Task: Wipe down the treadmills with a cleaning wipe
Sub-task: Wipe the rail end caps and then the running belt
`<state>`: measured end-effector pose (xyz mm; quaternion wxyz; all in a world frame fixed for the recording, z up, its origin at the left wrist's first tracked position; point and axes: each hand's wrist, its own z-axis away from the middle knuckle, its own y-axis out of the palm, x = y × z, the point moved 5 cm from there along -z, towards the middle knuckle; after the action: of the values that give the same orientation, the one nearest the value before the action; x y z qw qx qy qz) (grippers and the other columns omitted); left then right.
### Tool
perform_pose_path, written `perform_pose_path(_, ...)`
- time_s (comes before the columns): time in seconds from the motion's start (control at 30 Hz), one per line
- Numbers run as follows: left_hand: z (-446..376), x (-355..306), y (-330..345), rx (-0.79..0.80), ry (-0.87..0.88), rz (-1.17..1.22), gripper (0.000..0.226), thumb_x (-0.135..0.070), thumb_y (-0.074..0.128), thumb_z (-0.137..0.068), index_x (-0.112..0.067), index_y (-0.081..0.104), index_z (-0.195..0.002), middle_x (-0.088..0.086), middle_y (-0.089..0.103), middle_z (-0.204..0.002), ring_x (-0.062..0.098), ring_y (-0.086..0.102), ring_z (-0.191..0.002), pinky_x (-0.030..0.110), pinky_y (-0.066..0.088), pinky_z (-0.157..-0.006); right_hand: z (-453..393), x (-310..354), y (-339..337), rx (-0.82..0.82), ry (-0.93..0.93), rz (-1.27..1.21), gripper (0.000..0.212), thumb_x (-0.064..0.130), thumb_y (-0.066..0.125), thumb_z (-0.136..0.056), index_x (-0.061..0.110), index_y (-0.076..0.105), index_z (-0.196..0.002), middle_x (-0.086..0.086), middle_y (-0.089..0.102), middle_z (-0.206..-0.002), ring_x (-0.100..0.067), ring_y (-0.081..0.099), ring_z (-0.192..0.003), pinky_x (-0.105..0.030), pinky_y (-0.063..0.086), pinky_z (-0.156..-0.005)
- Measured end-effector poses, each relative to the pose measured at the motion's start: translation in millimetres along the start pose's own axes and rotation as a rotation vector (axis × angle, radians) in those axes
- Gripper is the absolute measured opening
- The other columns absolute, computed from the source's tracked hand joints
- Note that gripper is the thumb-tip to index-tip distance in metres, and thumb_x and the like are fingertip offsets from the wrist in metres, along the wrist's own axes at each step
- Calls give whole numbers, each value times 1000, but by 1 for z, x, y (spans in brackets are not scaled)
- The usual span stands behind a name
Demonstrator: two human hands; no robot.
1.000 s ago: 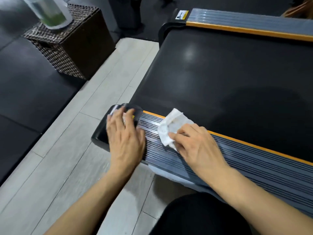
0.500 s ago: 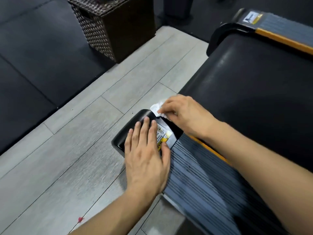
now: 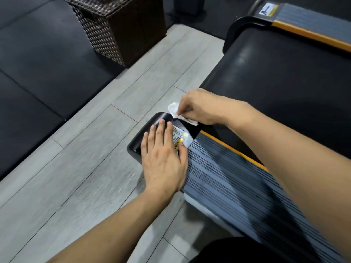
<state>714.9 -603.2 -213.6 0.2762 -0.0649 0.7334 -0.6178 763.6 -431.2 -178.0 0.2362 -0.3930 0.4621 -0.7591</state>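
The treadmill fills the right side, its black belt running between two ribbed grey side rails edged in orange. My left hand lies flat, fingers straight, on the near rail's black end cap and partly covers a yellow warning sticker. My right hand pinches a crumpled white wipe at the far corner of that end cap, beside the belt's rear edge. Most of the wipe is hidden under my fingers.
A dark woven wicker box stands on the floor at the upper left. Grey plank flooring runs diagonally past the treadmill's end, bordered by black rubber mats. The far side rail lies at the upper right.
My right hand has carried the wipe from the ribbed rail to the far corner of the end cap. My left hand stays on the cap. The view has swung left and down.
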Motion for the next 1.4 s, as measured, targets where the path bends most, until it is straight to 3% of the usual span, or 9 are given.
perform_pose_path(0.3, 3, -1, -6, -1, 3, 73, 68, -45, 33, -94, -14, 39, -155, 8, 33, -164, 27, 25, -152, 45, 14, -127, 101, -14, 11, -64, 154, 20, 29, 21, 46, -86, 23, 75, -89, 0, 67, -87, -31, 63, -84, -39, 56, -72)
perform_pose_path(0.4, 4, -5, -5, 10, 51, 55, 68, -44, 32, -94, -11, 40, -153, 12, 34, -163, 34, 29, -150, 50, 18, -124, 162, -22, 10, -317, 86, -136, 23, 10, 43, -80, 17, 62, -70, 2, 59, -75, -18, 50, -73, -38, 47, -69)
perform_pose_path(0.5, 0, 0, -8, 3, 90, 7, 66, -43, 32, -95, -5, 45, -147, 21, 41, -156, 45, 39, -140, 59, 29, -116, 238, -56, 17, -611, 205, -180, 21, -5, 53, -87, 2, 73, -90, -8, 69, -91, -3, 44, -78, -18, 41, -75)
perform_pose_path(0.63, 4, -26, -15, 0, 350, -57, 52, -35, 38, -98, -6, 53, -139, 23, 49, -148, 48, 48, -130, 62, 36, -109, 328, -95, 46, -620, 357, -38, 29, -2, 55, -93, 15, 74, -105, 4, 69, -102, -14, 46, -85, -30, 45, -81)
perform_pose_path(0.8, 48, -142, -5, 85, 846, 71, 49, -32, 47, -96, -9, 56, -138, 17, 54, -145, 42, 55, -126, 54, 42, -105, 428, -100, 55, -647, 418, 59, 24, 3, 52, -93, 13, 72, -105, 2, 67, -100, -21, 50, -85, -28, 43, -81)
perform_pose_path(0.97, 147, -269, 42, 247, 1218, 144, 49, -38, 46, -96, -12, 60, -135, 15, 55, -144, 41, 53, -129, 53, 41, -108, 541, -128, 71, -672, 553, 182, 27, -4, 51, -89, 9, 73, -100, -4, 69, -96, -30, 54, -77, -39, 48, -72)
perform_pose_path(1.07, 201, -339, 61, 296, 1337, 111, 52, -43, 42, -96, -15, 58, -137, 14, 54, -146, 38, 51, -133, 50, 38, -111, 615, -149, 80, -719, 676, 177, 26, 1, 48, -92, 11, 71, -99, -2, 67, -93, -29, 53, -76, -38, 45, -75)
perform_pose_path(1.17, 251, -407, 78, 308, 1410, 82, 54, -44, 39, -95, -16, 58, -136, 12, 54, -145, 36, 51, -133, 48, 37, -110, 683, -174, 88, -779, 773, 176, 30, 15, 44, -94, 11, 73, -100, -5, 69, -95, -28, 54, -79, -23, 39, -79)
perform_pose_path(1.4, 345, -580, 124, 297, 1478, 68, 57, -47, 34, -94, -18, 57, -138, 11, 53, -146, 35, 50, -133, 48, 39, -108, 873, -273, 112, -994, 987, 154, 31, -4, 58, -90, 14, 74, -110, 1, 70, -109, -26, 57, -98, -14, 36, -90)
